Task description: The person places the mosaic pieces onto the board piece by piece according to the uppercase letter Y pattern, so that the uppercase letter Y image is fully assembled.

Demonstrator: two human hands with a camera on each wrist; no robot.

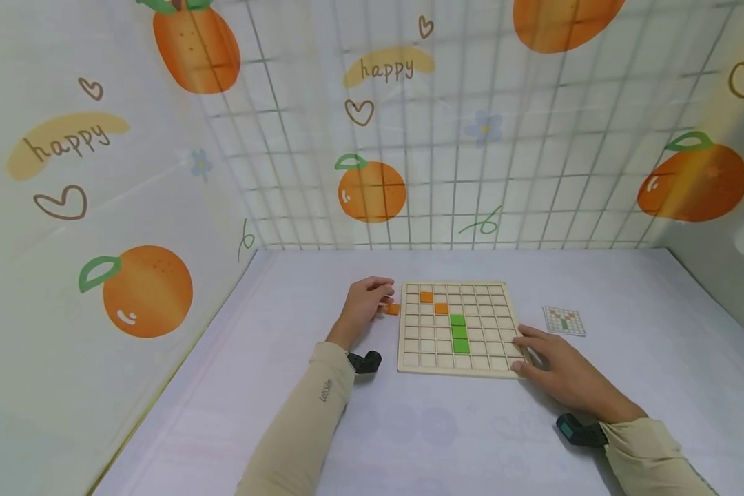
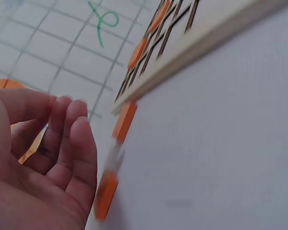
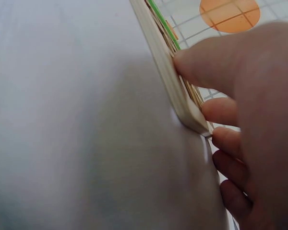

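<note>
A light wooden grid board (image 1: 490,303) lies flat on the table. Two orange tiles (image 1: 426,297) sit in its upper left cells, and a column of three green tiles (image 1: 459,331) runs below them. Beside the board's left edge is my left hand (image 1: 364,303), fingers loosely bent and thumb tip close to the index; I see nothing held. Loose orange tiles (image 2: 105,196) lie on the table next to that hand. My right hand (image 1: 558,365) rests at the board's lower right, its thumb (image 3: 201,62) on the board and the other fingers along the right edge.
A small card (image 1: 564,321) printed with a coloured grid pattern lies right of the board. The white table (image 1: 446,427) meets a printed curtain (image 1: 297,138) at the back and sides. Each wrist wears a black camera (image 1: 366,362).
</note>
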